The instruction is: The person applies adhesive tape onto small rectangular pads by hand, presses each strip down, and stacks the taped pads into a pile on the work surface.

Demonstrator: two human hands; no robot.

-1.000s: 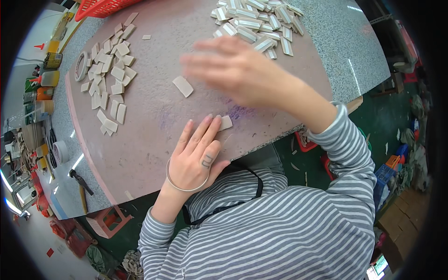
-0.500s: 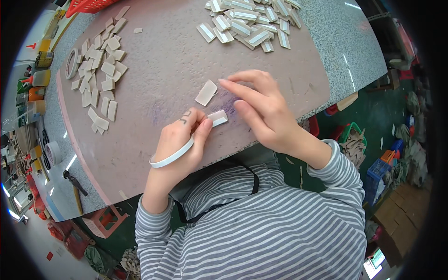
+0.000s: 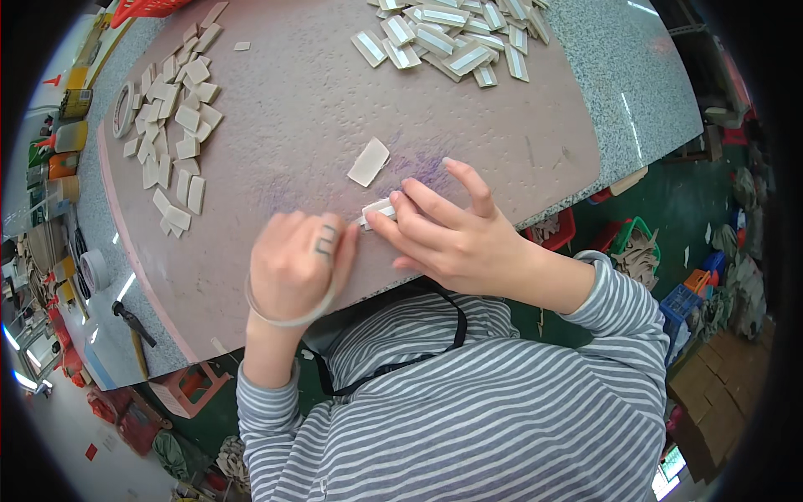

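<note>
My right hand (image 3: 447, 226) pinches a small beige rectangular piece (image 3: 379, 207) with a white strip along its face, low over the board. Close to the piece's left end, my left hand (image 3: 297, 259) is curled closed and blurred by motion; what its fingers hold, if anything, is hidden. A thin white ring (image 3: 288, 322), like a narrow roll of tape, circles my left hand near the wrist. Just beyond the pinched piece lies a plain beige piece (image 3: 369, 162) on the board.
Plain beige pieces (image 3: 188, 117) are scattered at the left beside a tape roll (image 3: 124, 110). White-striped pieces (image 3: 435, 38) are heaped at the far side. A hammer (image 3: 134, 326) and another tape roll (image 3: 94, 268) lie on the left edge. A red basket (image 3: 150, 7) stands far left.
My right hand has come down and left onto the striped piece, which my left hand held before. My left hand has drawn back left and turned, its fingers curled.
</note>
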